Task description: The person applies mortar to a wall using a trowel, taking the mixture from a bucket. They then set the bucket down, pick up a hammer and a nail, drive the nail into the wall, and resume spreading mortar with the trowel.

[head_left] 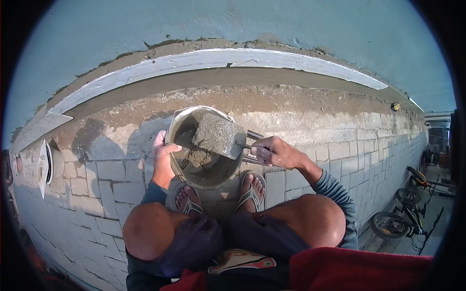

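A bucket (221, 182) of grey wet mortar (196, 160) stands on the paving between my feet and the wall. My left hand (164, 157) is closed on its left rim, with the thumb over the edge. My right hand (276, 151) grips the handle of a trowel (239, 144). The blade lies over the bucket's right side and carries a thick load of mortar. Dark bars (254, 136) show beside the bucket near my right hand; what they belong to is hidden.
A long white board (194, 59) runs along the base of the blue wall (233, 22). Another bucket (54, 165) is at the left. A small yellow object (395, 106) lies near the wall at the right. Bicycles (407, 213) are at the far right.
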Demonstrator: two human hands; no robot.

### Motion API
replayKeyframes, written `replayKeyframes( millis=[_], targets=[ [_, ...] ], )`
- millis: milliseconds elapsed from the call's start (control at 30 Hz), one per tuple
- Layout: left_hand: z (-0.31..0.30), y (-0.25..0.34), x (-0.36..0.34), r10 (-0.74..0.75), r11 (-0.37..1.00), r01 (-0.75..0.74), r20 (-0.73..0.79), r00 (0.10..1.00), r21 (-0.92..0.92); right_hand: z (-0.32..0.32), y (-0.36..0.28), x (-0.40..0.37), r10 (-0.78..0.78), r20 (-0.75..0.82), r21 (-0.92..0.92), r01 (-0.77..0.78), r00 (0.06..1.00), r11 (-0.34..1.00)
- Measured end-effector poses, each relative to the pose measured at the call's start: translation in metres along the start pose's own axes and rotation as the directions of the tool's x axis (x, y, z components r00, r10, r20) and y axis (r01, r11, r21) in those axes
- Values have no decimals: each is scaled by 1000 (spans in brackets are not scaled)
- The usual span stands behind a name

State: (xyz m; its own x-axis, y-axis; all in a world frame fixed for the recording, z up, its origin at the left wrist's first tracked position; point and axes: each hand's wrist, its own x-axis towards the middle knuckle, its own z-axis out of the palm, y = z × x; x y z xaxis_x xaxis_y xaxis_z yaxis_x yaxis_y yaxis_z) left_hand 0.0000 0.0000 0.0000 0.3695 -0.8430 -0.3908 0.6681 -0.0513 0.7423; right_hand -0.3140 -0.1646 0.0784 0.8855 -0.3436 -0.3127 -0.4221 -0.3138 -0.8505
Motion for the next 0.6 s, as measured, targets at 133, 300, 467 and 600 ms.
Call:
replayKeyframes(
  millis=[133,300,467,600],
  targets=[
    [5,13,-9,-10,1000,11,-77,997,14,-48,-38,-7,111,-193,128,-87,975,988],
    [0,7,-3,4,1000,-6,-85,996,-25,-122,-45,11,-435,-614,-544,47,659,838],
    [-16,3,0,-6,1000,6,-37,999,3,-171,17,69,-550,-543,-739,-50,635,672],
    [-14,5,-2,-5,1000,5,-27,1000,17,-171,18,79,-608,-496,-811,-79,620,580]
  ],
)
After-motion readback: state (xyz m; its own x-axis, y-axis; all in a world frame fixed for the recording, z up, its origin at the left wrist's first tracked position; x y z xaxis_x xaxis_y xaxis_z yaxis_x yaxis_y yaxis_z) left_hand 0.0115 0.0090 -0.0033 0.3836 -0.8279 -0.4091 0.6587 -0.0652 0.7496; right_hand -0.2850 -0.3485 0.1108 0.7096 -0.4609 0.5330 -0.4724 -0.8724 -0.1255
